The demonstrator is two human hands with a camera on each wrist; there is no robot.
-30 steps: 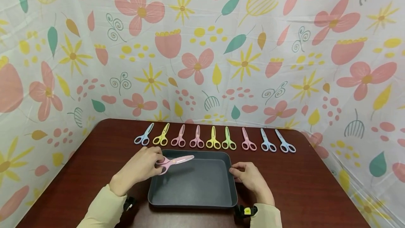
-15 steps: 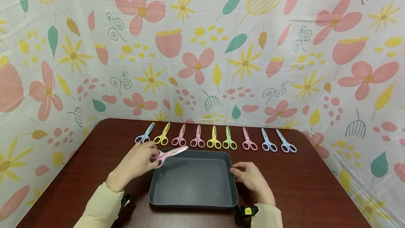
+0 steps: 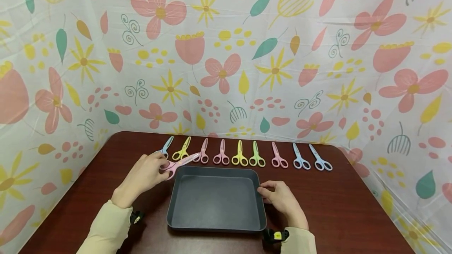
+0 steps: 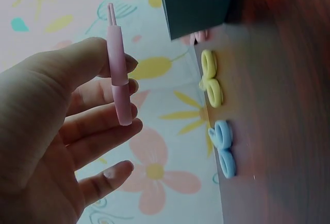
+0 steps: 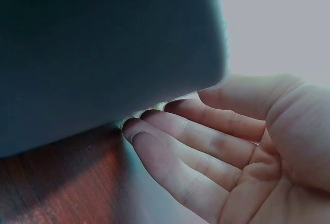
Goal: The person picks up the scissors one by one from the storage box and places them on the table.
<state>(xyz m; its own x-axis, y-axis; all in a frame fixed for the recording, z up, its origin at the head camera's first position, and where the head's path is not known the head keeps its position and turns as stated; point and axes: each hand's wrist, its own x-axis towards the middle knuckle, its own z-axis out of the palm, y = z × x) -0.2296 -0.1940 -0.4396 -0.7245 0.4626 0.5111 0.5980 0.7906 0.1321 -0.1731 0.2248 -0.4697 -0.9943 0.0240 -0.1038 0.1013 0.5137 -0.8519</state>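
A pair of pink scissors is pinched at its handles by my left hand, its blades pointing up to the right. They hang beyond the back left corner of the dark grey tray, their tips overlapping a pink pair in the row behind. Seen edge-on in the left wrist view, the same scissors lie between thumb and fingers. My right hand holds the tray's right edge, thumb over the rim. Its fingers lie along the outer wall in the right wrist view; the thumb tip is hidden there.
Several scissors stretch in a row across the back of the brown table: blue, partly hidden by my left hand, yellow, pink, green and others. A flowered cloth hangs behind the table.
My left hand has moved left and back, carrying the pink scissors from above the tray's left side past its back left corner. The right hand stays at the tray's edge.
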